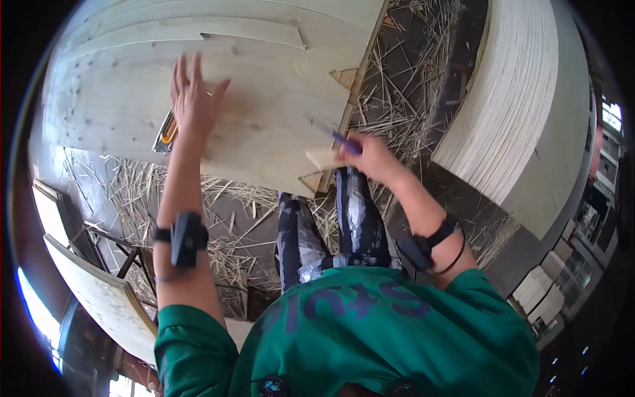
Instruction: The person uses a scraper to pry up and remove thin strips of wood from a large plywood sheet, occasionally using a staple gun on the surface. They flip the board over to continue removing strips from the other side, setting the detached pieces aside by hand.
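Head view, looking down over the worker's green shirt and dark trousers. A large sheet of pale wood veneer lay across the top of a stack, its near edge facing the worker and its right edge ragged, with small triangular notches near the near right corner. The left hand was raised over the middle of the sheet with fingers spread and palm down; whether it touched the surface could not be told. Just beside the left wrist, toward the sheet's near left edge, lay a yellow-handled cutter with a metal body.

The right hand was closed at the near right corner of the sheet, pinching a small veneer patch against the edge and gripping a slim purple tool whose kind could not be made out.

Judged from this arrangement, patching of the damaged right edge was under way: one patch was at the corner, while the notches farther along the right edge appeared unfilled. How much of the sheet had been repaired could not be determined.

No container was visible. The floor between the stacks was littered with thin veneer slivers. A second, taller pile of veneer sheets stood well apart on the right, and a loose panel leaned at lower left.
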Demonstrator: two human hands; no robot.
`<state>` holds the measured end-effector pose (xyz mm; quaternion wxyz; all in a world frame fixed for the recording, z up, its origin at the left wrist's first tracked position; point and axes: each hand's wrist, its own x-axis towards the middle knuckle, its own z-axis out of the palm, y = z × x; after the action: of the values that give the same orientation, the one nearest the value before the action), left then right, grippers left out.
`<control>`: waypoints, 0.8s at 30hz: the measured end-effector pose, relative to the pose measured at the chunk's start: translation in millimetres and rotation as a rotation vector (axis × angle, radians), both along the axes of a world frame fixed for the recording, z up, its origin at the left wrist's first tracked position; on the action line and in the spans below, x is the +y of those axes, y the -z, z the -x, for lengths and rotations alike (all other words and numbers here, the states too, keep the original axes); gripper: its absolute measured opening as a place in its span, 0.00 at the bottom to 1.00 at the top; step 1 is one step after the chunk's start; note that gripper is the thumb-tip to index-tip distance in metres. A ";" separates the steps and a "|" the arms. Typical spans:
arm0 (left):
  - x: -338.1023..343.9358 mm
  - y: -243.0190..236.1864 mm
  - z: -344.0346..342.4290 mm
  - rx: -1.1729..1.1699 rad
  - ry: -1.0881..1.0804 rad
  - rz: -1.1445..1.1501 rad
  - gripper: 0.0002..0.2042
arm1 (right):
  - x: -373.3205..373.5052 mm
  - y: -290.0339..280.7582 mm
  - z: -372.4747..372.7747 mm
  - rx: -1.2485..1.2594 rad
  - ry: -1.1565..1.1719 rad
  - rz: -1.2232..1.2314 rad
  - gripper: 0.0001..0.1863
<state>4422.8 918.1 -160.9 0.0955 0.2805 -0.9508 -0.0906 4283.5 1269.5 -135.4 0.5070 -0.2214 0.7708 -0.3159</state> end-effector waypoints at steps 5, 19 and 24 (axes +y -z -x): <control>26.6 -5.9 -133.3 -0.066 -0.040 0.078 0.38 | 30.5 11.8 -89.8 0.270 -0.139 -0.038 0.20; 138.2 -61.1 -54.9 -0.694 0.020 -0.506 0.18 | 114.6 41.7 -65.0 0.266 -0.139 0.008 0.21; 232.4 -104.8 -31.1 -0.774 0.494 -0.601 0.14 | 140.1 38.5 -47.4 0.195 -0.098 0.112 0.20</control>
<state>4453.9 1150.5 -56.1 -0.3697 0.0768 -0.8863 -0.2682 4330.9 1409.5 -173.9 0.4312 -0.3165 0.7859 -0.3102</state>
